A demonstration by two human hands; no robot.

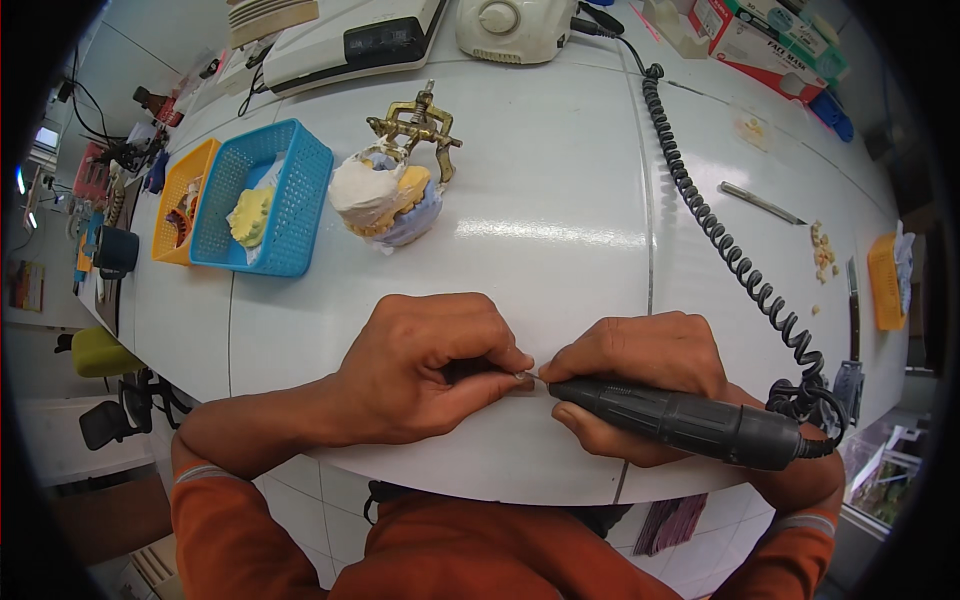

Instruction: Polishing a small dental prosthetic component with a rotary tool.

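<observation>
Near the front of the white table, my left hand [435, 365] pinches a tiny pale piece [522, 376] between finger and thumb. My right hand [630, 370] grips a black rotary handpiece [680, 425], its thin tip at that piece; whether they touch is too small to tell. A coiled black cord [715, 225] runs from the handpiece toward a cream control unit [500, 30]. Beyond my left hand stands a brass articulator [420, 120] with a dental cast in white, yellow and lilac plaster [385, 205].
Blue [300, 210] and orange [168, 240] baskets hold casts at left. A metal tool [760, 204] and several small tooth-like pieces [823, 250] lie right, beside another orange basket [882, 285]. Mask boxes [765, 45] and a white device [350, 35] sit at the back.
</observation>
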